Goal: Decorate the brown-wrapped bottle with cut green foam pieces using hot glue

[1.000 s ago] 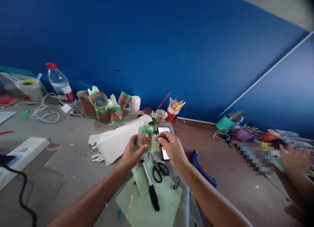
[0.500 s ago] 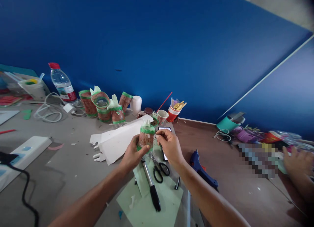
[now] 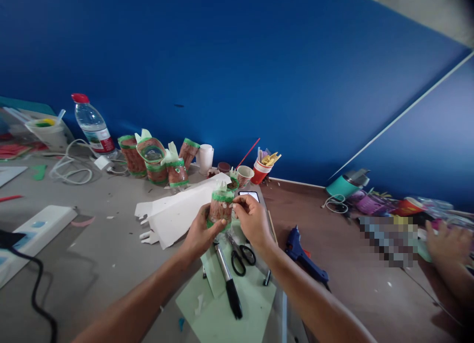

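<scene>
Blue wall [image 3: 229, 61], hands [image 3: 200, 230] at painted container [image 3: 221, 212], left gripping, right [image 3: 255, 224] perhaps touching

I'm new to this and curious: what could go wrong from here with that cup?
The left grip holds the brown-and-green cup, so squeezing too hard might dent it. The right grip seems to pinch a tiny pale piece by the cup's side; it might slip and be lost near the scissors. The glue gun lies close to the right forearm, which could bump it.
</scene>
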Action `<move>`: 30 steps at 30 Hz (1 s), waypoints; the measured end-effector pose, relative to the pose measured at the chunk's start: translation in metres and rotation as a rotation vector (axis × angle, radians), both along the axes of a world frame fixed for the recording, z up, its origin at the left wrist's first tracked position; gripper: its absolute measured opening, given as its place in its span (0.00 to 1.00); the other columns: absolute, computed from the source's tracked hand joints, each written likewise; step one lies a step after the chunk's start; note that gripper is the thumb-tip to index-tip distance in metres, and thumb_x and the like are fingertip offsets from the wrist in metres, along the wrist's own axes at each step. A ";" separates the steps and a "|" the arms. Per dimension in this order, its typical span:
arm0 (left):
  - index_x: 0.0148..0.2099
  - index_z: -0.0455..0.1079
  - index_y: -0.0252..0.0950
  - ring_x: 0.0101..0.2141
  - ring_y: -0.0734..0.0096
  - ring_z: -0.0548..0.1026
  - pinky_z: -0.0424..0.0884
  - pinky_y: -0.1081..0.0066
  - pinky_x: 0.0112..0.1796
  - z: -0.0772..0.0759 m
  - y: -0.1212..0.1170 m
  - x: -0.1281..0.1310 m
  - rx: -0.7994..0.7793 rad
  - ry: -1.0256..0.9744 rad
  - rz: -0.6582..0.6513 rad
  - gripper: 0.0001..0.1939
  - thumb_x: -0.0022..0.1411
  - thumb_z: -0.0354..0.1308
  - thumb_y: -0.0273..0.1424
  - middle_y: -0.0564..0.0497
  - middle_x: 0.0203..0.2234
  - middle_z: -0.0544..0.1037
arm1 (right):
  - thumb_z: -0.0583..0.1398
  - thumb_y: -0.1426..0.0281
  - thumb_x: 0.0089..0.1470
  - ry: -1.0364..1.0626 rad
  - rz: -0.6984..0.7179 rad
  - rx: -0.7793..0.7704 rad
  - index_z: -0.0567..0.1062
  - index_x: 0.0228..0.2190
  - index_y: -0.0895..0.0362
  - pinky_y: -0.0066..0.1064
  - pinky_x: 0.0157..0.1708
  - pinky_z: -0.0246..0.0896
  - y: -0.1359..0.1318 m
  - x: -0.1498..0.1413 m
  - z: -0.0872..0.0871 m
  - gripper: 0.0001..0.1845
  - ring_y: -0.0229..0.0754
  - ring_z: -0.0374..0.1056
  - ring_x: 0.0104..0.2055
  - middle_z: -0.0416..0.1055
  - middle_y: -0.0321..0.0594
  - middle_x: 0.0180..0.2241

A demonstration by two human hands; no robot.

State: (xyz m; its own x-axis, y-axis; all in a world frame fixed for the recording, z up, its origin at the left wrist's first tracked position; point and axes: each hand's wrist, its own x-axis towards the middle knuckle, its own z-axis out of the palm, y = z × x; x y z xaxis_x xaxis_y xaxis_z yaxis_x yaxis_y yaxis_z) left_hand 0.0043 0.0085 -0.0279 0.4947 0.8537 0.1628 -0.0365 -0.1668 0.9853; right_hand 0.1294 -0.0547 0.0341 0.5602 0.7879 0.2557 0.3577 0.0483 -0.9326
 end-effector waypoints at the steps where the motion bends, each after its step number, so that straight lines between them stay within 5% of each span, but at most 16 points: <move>1: 0.50 0.63 0.33 0.46 0.56 0.73 0.66 0.60 0.48 0.000 0.000 0.000 -0.004 -0.004 0.001 0.25 0.52 0.62 0.38 0.43 0.45 0.76 | 0.57 0.68 0.44 -0.018 -0.006 -0.003 0.72 0.27 0.56 0.28 0.24 0.59 0.000 0.000 0.000 0.06 0.38 0.63 0.23 0.69 0.34 0.23; 9: 0.50 0.64 0.32 0.45 0.56 0.73 0.67 0.60 0.46 -0.002 0.000 0.000 0.002 0.024 0.002 0.25 0.52 0.61 0.37 0.42 0.43 0.76 | 0.55 0.70 0.47 -0.203 -0.064 -0.013 0.71 0.27 0.56 0.30 0.30 0.62 0.003 -0.002 -0.006 0.05 0.40 0.67 0.27 0.71 0.35 0.25; 19: 0.50 0.64 0.33 0.46 0.57 0.73 0.66 0.61 0.47 -0.002 0.000 0.001 -0.026 -0.038 0.003 0.25 0.52 0.62 0.40 0.44 0.44 0.76 | 0.56 0.70 0.50 -0.163 -0.098 0.084 0.70 0.30 0.56 0.30 0.31 0.62 -0.007 0.002 -0.006 0.04 0.40 0.66 0.28 0.70 0.35 0.27; 30: 0.47 0.65 0.34 0.44 0.58 0.74 0.67 0.62 0.46 0.003 0.000 0.001 -0.058 -0.059 -0.017 0.23 0.52 0.62 0.40 0.45 0.42 0.77 | 0.52 0.78 0.54 -0.357 0.057 0.174 0.76 0.38 0.55 0.34 0.41 0.63 -0.021 -0.004 -0.011 0.15 0.43 0.67 0.40 0.70 0.42 0.36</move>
